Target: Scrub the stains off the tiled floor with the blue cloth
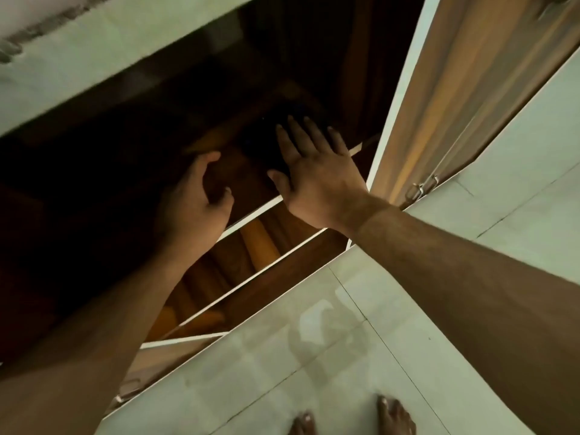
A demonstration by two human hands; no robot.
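Blue cloth (276,142), possibly the dark bundle on the cupboard shelf (251,211), lies under your flat, spread right hand (314,180). Your left hand (194,202), loosely curled and empty, hovers beside. You're fetching; grip it next, then turn to the tiled floor (282,356).

Both bare forearms stretch forward and away from the camera, converging ahead of the person. The right hand (314,180) is seen from the back, flat and spread, with its four fingers straight and slightly fanned and the thumb held out to the side. The left hand (194,202) lies just beside it, in dimmer light, with its fingers loosely curled inward and the thumb raised; nothing shows in its grasp. The toes of two bare feet (354,419) show at the bottom edge.
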